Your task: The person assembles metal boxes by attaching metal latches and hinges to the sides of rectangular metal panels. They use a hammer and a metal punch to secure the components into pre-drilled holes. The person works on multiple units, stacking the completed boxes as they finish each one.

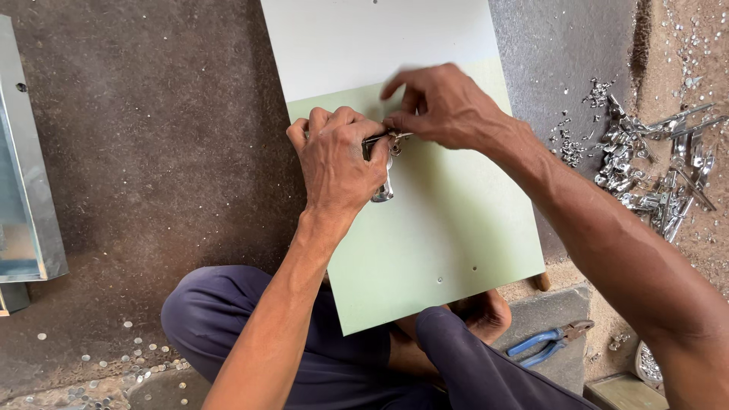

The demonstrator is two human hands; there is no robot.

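Gripping: left hand clenched around metal tool
Pinching: right hand fingers closed on small clip
Beneath: pale green panel

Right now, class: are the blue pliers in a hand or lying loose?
Lying loose: the pliers rest on the ground, away from both hands.

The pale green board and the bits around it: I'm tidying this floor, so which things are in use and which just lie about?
In use:
pale green board
small metal fitting
left hand
right hand

Lying about:
blue-handled pliers
heap of metal parts
metal box
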